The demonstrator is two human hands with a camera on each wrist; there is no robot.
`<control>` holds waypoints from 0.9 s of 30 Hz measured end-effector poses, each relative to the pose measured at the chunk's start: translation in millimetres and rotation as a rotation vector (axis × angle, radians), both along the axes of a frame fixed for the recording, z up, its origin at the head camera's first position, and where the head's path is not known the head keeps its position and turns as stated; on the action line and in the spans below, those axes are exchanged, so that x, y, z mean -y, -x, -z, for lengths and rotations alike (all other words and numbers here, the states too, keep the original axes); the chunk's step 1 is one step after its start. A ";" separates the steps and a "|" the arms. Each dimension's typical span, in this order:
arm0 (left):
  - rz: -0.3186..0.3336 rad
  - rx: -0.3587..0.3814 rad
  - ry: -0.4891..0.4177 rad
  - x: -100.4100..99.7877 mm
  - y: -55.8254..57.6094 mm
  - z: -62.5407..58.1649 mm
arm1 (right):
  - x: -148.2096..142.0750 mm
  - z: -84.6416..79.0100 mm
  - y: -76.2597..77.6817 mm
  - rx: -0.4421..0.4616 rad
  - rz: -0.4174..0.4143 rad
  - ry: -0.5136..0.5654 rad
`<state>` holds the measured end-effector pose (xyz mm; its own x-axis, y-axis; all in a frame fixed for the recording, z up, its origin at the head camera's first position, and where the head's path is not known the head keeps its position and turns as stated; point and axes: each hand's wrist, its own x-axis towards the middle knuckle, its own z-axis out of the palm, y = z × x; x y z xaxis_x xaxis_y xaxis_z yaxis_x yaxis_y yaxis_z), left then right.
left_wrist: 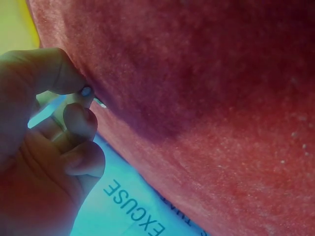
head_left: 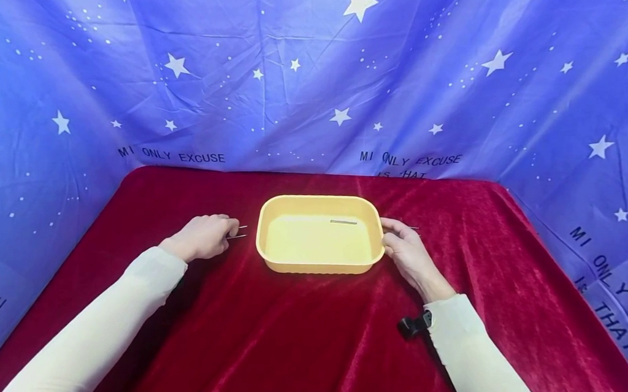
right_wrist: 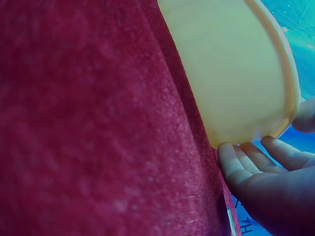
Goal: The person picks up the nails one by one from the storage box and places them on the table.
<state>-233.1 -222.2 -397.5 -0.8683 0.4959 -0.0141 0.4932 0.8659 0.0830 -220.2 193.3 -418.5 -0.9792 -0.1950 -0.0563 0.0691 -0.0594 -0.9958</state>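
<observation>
A yellow plastic tray [head_left: 316, 269] with rounded corners sits on the red cloth, with a thin metal stick [head_left: 343, 222] lying inside it. To its left, my left hand [head_left: 204, 236] pinches what look like metal tweezers [left_wrist: 47, 112]. Two thin prongs stick out toward the tray without touching it; the rest is partly hidden by the fingers. At the tray's right end my right hand [head_left: 408, 252] rests its fingertips [right_wrist: 229, 153] against the outer wall, thumb near the rim. Another thin metal piece [head_left: 414, 228] shows just beyond the right fingers.
Red velvety cloth [head_left: 280, 341] covers the table. A blue star-patterned curtain [head_left: 298, 115] hangs behind and along both sides. Something small and black [head_left: 413, 324] is by the right sleeve's cuff.
</observation>
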 end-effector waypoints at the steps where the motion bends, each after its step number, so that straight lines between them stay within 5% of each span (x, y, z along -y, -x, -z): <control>1: -0.001 0.002 0.000 0.1 0.2 0.3 | 0.0 0.1 0.0 -0.001 0.000 0.000; 27: -0.005 0.012 -0.013 -1.3 1.3 0.8 | -0.6 0.5 -0.4 -0.007 -0.002 0.007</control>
